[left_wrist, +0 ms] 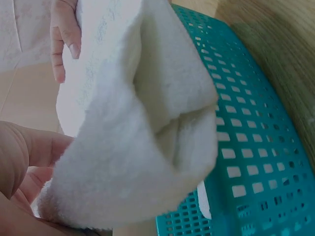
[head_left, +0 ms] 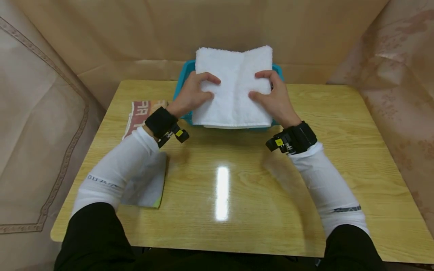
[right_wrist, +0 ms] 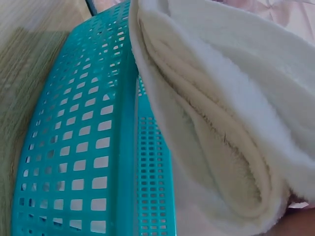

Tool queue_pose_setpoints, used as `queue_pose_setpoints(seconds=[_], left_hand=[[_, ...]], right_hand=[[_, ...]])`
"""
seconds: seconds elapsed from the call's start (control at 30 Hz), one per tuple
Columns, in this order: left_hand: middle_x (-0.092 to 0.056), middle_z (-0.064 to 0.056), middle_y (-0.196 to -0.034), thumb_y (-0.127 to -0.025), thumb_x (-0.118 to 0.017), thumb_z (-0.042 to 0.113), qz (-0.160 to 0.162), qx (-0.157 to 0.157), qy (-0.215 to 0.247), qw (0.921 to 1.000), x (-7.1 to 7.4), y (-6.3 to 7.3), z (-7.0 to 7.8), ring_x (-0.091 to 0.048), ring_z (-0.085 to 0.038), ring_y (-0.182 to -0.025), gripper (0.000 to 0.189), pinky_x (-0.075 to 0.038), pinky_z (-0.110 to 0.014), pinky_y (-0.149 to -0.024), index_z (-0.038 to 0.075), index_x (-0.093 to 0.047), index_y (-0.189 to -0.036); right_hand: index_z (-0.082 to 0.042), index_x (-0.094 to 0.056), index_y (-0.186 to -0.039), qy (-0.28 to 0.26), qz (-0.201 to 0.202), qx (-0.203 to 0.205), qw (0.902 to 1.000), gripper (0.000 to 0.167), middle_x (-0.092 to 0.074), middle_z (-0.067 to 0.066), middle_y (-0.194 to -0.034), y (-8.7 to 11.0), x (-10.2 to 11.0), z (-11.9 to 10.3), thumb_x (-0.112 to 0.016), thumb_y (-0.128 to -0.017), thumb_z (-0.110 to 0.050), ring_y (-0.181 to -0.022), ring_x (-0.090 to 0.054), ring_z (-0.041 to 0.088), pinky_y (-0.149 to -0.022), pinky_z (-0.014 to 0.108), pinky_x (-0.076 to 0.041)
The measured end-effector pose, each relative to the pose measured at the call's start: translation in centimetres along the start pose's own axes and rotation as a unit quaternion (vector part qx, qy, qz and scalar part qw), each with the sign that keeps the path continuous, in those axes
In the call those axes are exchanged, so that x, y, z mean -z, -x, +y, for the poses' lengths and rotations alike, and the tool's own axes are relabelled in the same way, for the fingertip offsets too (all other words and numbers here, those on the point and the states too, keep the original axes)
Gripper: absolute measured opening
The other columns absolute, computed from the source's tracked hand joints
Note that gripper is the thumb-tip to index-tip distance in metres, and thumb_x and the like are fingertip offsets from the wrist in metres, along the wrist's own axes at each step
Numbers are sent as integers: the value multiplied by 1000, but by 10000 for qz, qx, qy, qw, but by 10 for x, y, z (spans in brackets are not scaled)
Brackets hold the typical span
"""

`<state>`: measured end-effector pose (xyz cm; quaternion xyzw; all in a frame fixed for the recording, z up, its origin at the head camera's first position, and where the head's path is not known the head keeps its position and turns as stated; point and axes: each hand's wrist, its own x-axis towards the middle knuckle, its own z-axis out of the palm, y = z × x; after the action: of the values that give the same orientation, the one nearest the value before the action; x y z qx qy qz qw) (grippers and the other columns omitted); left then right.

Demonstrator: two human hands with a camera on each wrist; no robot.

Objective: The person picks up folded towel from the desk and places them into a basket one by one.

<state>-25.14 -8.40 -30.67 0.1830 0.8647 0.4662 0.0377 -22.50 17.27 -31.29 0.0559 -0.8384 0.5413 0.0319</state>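
A folded white towel [head_left: 234, 101] lies over the opening of a teal plastic basket [head_left: 184, 73] at the back of the table. My left hand [head_left: 194, 94] grips the towel's left side, thumb and fingers spread on its top face. On the opposite side my right hand [head_left: 274, 96] holds it the same way. In the left wrist view, the folded layers of the towel [left_wrist: 113, 147] gape at the end. The right wrist view shows its stacked folds above the perforated basket [right_wrist: 125, 172]. Most of the basket's inside is hidden under the towel.
Left on the wooden table [head_left: 251, 210] lie a reddish cloth with pale lettering [head_left: 140, 113] and a grey cloth [head_left: 149, 184]. My left forearm covers the part between them, so I cannot tell whether they join. A beige curtain [head_left: 135, 34] hangs behind the table.
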Motion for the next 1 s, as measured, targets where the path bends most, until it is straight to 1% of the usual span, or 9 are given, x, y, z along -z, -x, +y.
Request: queue_pose_setpoints(seconds=[0.13,0.27,0.37,0.53,0.77,0.9,1.0], left_hand=[[-43,-14,-132,-90,-62,1,54,110,-192,9997,1,-6,2,-35,-24,-116,34,-37,-34,-93,9,-67,-123],[-46,-13,-129,-89,-63,1,151,59,-270,9995,2,-9,2,-35,-23,-112,34,-35,-31,-91,9,-67,-122],[-47,-14,-127,-89,-61,-1,202,-44,-290,9994,2,-12,2,-34,-23,-108,33,-33,-29,-88,8,-66,-121],[-47,-15,-124,-88,-60,-2,239,-23,-406,9989,1,-16,1,-34,-24,-105,34,-30,-28,-86,8,-66,-120],[-47,-15,-124,-89,-58,-3,251,67,-546,9982,0,-22,1,-34,-24,-106,34,-29,-28,-87,7,-66,-121],[-48,-16,-125,-89,-59,-3,251,2,-611,9978,-3,-27,-2,-35,-25,-109,36,-29,-28,-89,5,-64,-123],[-48,-15,-129,-90,-59,-2,227,36,-715,9972,-6,-31,-5,-35,-25,-114,38,-30,-29,-94,5,-61,-127]], right_hand=[[-12,-49,-139,17,12,-30,10000,52,-40,3,-147,-4,0,-1,-71,-92,-18,-127,-37,16,-104,34,-33],[-12,-48,-139,-57,11,-3,10000,52,-40,4,-147,-8,-1,-1,-70,-92,-17,-127,-37,15,-104,33,-34],[-12,-48,-138,-74,24,4,10000,52,-40,4,-147,-12,-1,0,-70,-92,-16,-127,-37,15,-103,32,-33],[-11,-48,-138,-65,35,-73,9999,51,-38,2,-149,-18,-2,0,-69,-92,-16,-129,-36,15,-105,30,-32],[-10,-48,-137,-21,130,-122,9998,51,-40,4,-147,-23,-6,3,-70,-92,-15,-129,-36,15,-106,28,-32],[-11,-45,-140,162,39,-210,9996,53,-39,5,-148,-25,-8,7,-69,-93,-17,-130,-37,17,-109,30,-31],[-11,-42,-144,166,-67,-308,9994,57,-37,6,-151,-26,-9,10,-67,-92,-14,-131,-36,18,-111,32,-30]])
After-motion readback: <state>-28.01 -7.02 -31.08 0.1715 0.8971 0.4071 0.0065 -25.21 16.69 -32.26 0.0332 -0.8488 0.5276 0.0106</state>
